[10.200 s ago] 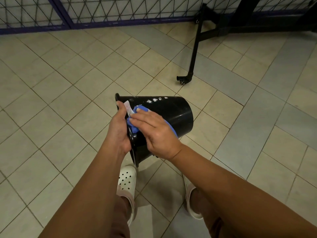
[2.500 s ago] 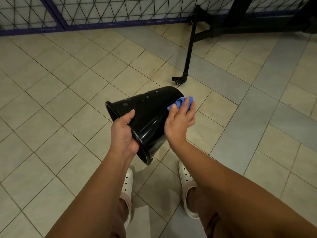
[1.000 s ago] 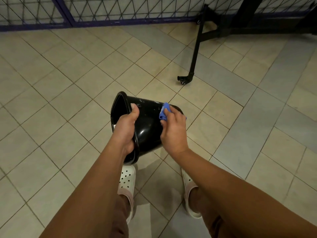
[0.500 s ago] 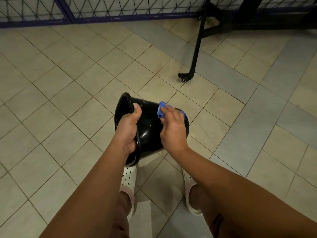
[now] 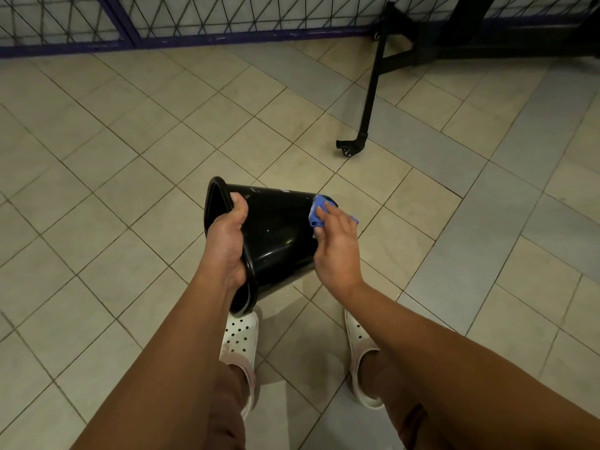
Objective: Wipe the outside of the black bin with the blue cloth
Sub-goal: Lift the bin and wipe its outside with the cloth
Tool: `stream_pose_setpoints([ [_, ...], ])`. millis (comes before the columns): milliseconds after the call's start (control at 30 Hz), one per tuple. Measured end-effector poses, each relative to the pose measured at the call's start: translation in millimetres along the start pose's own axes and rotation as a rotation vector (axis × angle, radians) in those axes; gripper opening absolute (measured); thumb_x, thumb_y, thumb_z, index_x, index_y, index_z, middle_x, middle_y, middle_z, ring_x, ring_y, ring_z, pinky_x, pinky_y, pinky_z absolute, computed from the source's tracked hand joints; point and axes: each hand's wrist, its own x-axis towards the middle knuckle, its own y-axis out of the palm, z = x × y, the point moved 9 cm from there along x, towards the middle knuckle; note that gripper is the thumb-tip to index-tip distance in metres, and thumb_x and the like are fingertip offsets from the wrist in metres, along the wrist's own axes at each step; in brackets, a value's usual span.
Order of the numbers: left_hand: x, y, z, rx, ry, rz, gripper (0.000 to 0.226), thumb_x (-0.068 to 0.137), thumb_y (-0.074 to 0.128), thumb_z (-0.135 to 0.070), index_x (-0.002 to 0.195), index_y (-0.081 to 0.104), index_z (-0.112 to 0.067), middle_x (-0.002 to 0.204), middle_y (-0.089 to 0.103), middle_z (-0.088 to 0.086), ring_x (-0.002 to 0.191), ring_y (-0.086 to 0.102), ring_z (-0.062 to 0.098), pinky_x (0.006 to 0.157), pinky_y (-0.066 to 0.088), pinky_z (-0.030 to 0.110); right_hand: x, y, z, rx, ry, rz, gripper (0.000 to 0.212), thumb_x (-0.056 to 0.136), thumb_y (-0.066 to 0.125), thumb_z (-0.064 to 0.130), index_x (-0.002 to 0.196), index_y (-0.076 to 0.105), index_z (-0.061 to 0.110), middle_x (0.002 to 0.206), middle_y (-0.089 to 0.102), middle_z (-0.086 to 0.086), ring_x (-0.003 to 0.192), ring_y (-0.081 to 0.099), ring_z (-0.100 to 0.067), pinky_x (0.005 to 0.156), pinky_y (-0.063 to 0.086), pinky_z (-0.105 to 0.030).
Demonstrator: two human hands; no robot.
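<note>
You have soft, even, warm-toned light from overhead, moderately bright. The tiled floor shows no hard shadows, only faint, soft-edged ones around your white clogs. The glossy black bin carries a small glare spot low on its side, and its open mouth is too dark to show detail. Focus is sharp at the centre, with no motion blur. The wide lens bows the wire mesh fence along the top edge and stretches your 2 forearms at the bottom. The black wheeled frame at the top right sinks into shadow.
</note>
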Motion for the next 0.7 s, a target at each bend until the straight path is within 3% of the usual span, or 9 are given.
stream_pose_setpoints([
  [133,6,-7,4,-0.114,-0.067,-0.049,0.051,0.096,0.05,-0.053,0.118,0.065,-0.01,0.108,0.074,0.017,0.093,0.073,0.036,0.075,0.06,0.047,-37,23,48,0.055,-0.267,0.055,0.035,0.094,0.043,0.016,0.124,0.056,0.004,0.132,0.052,-0.012,0.131,0.034,-0.025,0.114,0.021,-0.024],
  [233,5,-2,9,-0.109,-0.083,0.01,0.058,0.098,0.048,-0.051,0.123,0.062,-0.001,0.113,0.072,0.022,0.1,0.072,0.035,0.085,0.058,0.045,-38,35,74,0.066,-0.422,0.142,0.035,0.093,0.045,0.014,0.126,0.055,0.005,0.135,0.051,-0.012,0.133,0.034,-0.028,0.115,0.023,-0.033],
  [300,5,4,10,-0.105,-0.074,0.077,0.055,0.1,0.045,-0.048,0.124,0.062,-0.002,0.114,0.072,0.021,0.104,0.071,0.034,0.089,0.057,0.046,-21,33,72,0.039,-0.407,0.154,0.037,0.094,0.045,0.015,0.129,0.053,0.007,0.138,0.048,-0.011,0.135,0.032,-0.027,0.116,0.02,-0.033],
  [400,3,4,4,-0.038,-0.019,0.072,0.047,0.1,0.047,-0.047,0.122,0.063,-0.01,0.114,0.072,0.017,0.105,0.07,0.035,0.091,0.055,0.052,8,17,41,0.028,-0.202,0.099,0.038,0.097,0.044,0.016,0.135,0.048,0.012,0.145,0.041,-0.006,0.139,0.023,-0.023,0.115,0.012,-0.026],
  [500,2,0,-1,0.01,0.008,0.027,0.039,0.099,0.048,-0.049,0.114,0.063,-0.016,0.11,0.072,0.013,0.102,0.069,0.034,0.088,0.056,0.051,5,10,19,0.013,-0.06,0.027,0.038,0.098,0.043,0.015,0.136,0.046,0.012,0.145,0.04,-0.004,0.139,0.023,-0.021,0.117,0.019,-0.034],
  [700,2,9,6,-0.027,-0.046,0.107,0.05,0.1,0.045,-0.049,0.117,0.066,-0.006,0.11,0.074,0.017,0.1,0.073,0.031,0.078,0.06,0.041,-22,23,68,-0.025,-0.304,0.019,0.037,0.093,0.042,0.016,0.125,0.057,0.005,0.13,0.053,-0.012,0.126,0.039,-0.028,0.11,0.03,-0.036],
])
